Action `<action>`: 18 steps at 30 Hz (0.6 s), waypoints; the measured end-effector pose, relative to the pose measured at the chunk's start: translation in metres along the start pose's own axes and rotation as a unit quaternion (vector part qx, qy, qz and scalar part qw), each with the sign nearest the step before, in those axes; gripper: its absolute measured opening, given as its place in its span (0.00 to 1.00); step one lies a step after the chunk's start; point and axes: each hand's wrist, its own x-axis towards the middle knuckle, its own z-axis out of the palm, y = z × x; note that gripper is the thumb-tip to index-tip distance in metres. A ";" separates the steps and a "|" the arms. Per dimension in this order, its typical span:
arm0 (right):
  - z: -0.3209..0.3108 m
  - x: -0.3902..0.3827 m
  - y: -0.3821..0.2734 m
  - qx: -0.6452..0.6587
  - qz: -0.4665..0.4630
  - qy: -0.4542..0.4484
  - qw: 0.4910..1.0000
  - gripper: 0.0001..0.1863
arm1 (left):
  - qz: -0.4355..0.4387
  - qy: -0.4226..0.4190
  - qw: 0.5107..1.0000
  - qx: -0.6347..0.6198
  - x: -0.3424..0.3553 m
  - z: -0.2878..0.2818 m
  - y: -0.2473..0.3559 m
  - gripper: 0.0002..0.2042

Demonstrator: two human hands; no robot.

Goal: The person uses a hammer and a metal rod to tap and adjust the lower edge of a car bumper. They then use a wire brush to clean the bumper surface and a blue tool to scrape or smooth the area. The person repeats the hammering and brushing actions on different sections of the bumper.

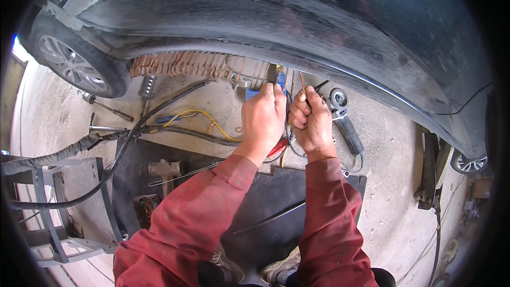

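Observation:
Both my hands are raised at the lower edge of a car's dark, scuffed side panel (228, 16). My left hand (264, 119) is closed, its thumb and fingers pinched together; whatever it grips is mostly hidden. Just beyond its fingertips is a small blue and brass-coloured piece (280, 74). In my closed right hand (312, 123), a thin copper-coloured rod (302, 80) points up toward the panel's edge. A row of rusty, copper-coloured wire loops (178, 65) hangs along that edge, to the left of my hands.
An angle grinder (346, 127) lies right of my right hand. Black cables (175, 95) and a yellow cable (199, 111) cross the floor. A hammer (164, 169) and thin rods (271, 218) lie on a black mat (234, 194). A metal frame (50, 212) stands left.

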 end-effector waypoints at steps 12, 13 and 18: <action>0.005 -0.001 0.011 0.088 -0.004 0.008 0.996 0.15 | -0.030 -0.048 0.997 -0.043 0.000 -0.012 -0.003 0.14; 0.007 -0.001 0.011 0.062 -0.008 0.019 0.998 0.15 | -0.017 -0.047 0.998 -0.037 0.000 -0.013 -0.003 0.14; 0.012 0.003 0.005 -0.467 -0.238 0.142 0.840 0.17 | 0.009 -0.056 0.997 0.050 0.002 -0.014 0.001 0.13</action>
